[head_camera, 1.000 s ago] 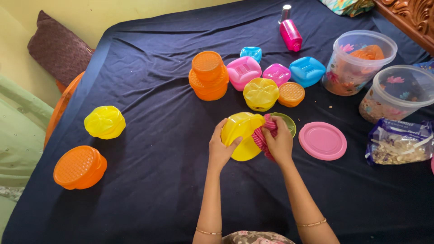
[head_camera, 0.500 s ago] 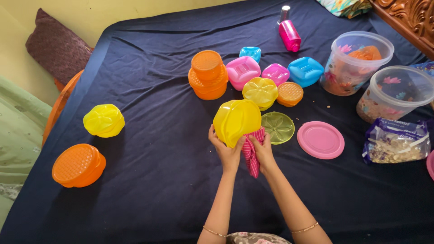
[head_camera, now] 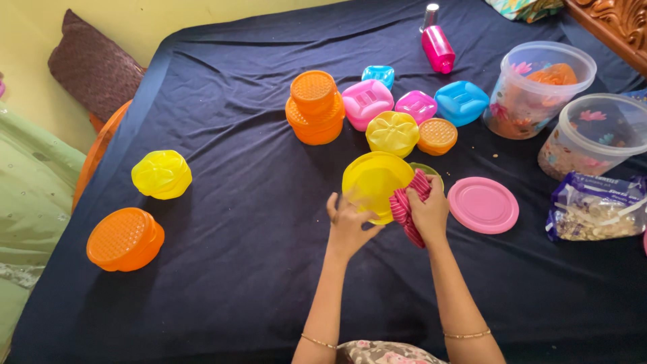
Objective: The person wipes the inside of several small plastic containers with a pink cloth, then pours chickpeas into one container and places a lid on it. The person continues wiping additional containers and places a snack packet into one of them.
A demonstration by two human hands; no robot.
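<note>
Near the middle of the dark blue sheet, the left hand grips a round yellow plastic bowl by its lower rim, tilted up. The right hand is closed on a pink striped cloth pressed against the bowl. A green lid peeks out behind, and a flat pink lid lies just beside. Beyond them: three ribbed orange tubs, two yellow flower-shaped ones, two clear tubs at the right edge.

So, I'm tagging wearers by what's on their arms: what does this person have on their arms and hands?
Both forearms are bare, with no sleeves and no gloves. The left hand has a thin gold-coloured bangle on its forearm; the right hand has a similar thin gold-coloured bracelet. No rings can be made out.
</note>
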